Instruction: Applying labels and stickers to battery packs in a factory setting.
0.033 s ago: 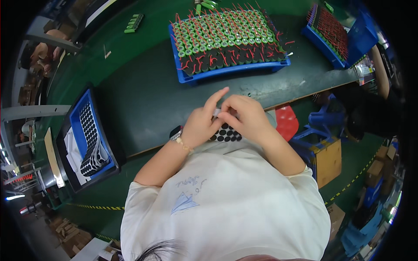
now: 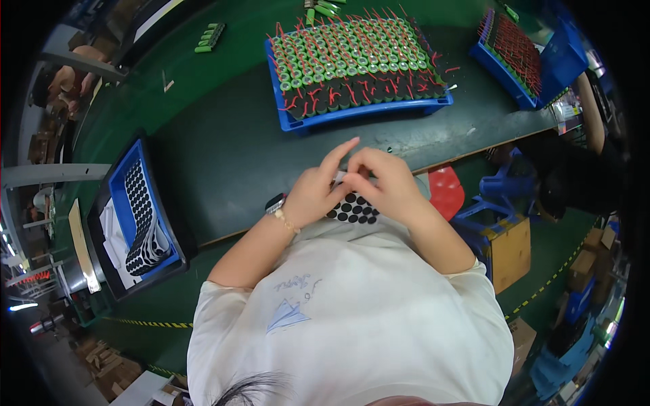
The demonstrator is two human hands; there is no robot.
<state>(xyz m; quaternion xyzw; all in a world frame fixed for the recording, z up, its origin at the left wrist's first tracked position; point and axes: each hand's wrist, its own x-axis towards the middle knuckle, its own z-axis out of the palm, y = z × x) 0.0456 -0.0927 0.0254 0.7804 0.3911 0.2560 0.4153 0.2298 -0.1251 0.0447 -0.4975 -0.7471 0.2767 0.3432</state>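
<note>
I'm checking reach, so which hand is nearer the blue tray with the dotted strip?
Left. The left hand is to the right of the blue tray; the right hand is farther right.

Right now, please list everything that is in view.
Battery trays: two, blue, ahead and upper right
Separate batteries: several, green, far side
Dotted sheets: two, black-white, left and centre
Bin: one, blue, left
Table: one, green, centre
Panel: one, red, right
Stools: at least one, blue, right
Cartons: several, brown, lower corners
People: two, partly seen, edges
Watch: one, dark, left wrist
Shirt: one, white, bottom
Left grip, right grip: one each, bare, centre
</note>
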